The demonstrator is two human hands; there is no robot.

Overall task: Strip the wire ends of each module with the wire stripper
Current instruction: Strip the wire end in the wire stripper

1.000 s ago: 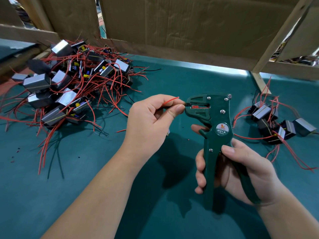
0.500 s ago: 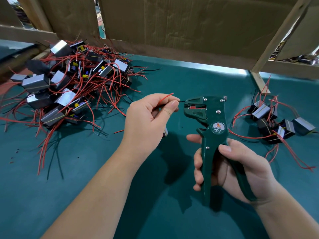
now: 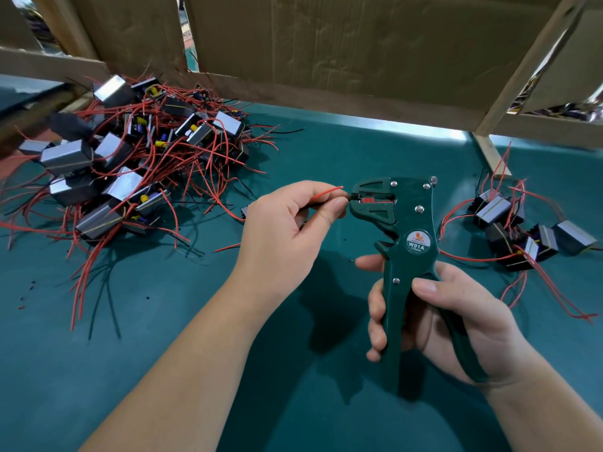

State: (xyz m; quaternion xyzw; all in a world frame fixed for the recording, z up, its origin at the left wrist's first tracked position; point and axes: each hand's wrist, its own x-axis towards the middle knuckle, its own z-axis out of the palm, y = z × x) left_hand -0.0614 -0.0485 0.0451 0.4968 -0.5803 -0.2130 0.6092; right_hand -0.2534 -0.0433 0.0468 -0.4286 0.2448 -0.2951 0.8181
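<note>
My right hand (image 3: 437,318) grips the handles of a dark green wire stripper (image 3: 401,243), held upright with its jaws pointing left. My left hand (image 3: 287,236) pinches a module's wires between thumb and forefinger right at the jaws. A red wire (image 3: 323,193) sticks up past the thumb, and a dark wire end sits at the mouth of the jaws. The module itself is mostly hidden behind my left hand. A big heap of modules (image 3: 130,171) with red and black leads lies at the left. A smaller group of modules (image 3: 522,230) lies at the right.
The work surface is a teal mat (image 3: 163,370). Cardboard walls (image 3: 326,50) close off the back, with a wooden post (image 3: 492,154) standing at the right rear. Small bits of stripped insulation (image 3: 26,293) dot the mat at the left.
The wire end came out of the jaws half a second ago with both hands a little apart. Now my left hand has brought a wire end back to the jaws.
</note>
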